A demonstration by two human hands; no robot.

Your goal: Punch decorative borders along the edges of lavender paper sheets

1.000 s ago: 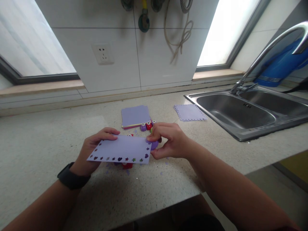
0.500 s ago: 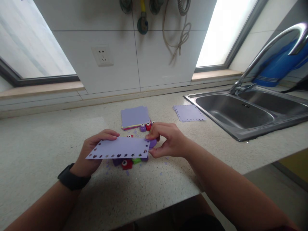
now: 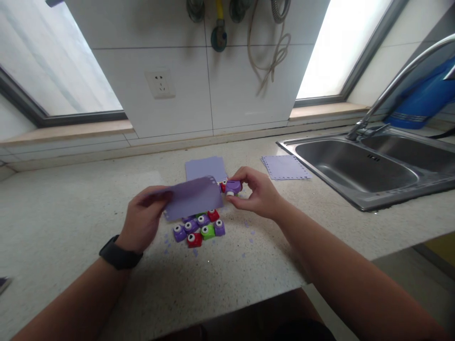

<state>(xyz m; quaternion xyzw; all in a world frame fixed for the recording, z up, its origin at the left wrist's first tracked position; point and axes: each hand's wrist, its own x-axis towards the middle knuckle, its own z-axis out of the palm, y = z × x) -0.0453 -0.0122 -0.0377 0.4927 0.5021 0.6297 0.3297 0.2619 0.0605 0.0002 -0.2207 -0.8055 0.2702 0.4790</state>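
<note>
A sheet of purple paper (image 3: 194, 196) is pinched by its left end in my left hand (image 3: 144, 220), tilted up above the counter. Between the thumb and fingers of my right hand (image 3: 254, 192) is a purple craft punch (image 3: 233, 187), close to the sheet's right edge; whether they touch I cannot tell. Below the paper, several small punches lie in a cluster, among them a red punch (image 3: 194, 239), a green punch (image 3: 208, 231) and a purple punch (image 3: 219, 227). The sheet partly covers this group.
A stack of purple paper (image 3: 204, 168) lies behind the held sheet. Sheets with punched borders (image 3: 286, 167) lie beside the steel sink (image 3: 355, 163) on the right. Bits of cut paper are scattered over the speckled counter (image 3: 88, 199). A tall faucet (image 3: 387, 90) rises behind the sink.
The paper has been turned and tilted up, so its punched front border no longer shows and more punches are uncovered. My right hand has moved the purple punch up, away from the sheet's corner.
</note>
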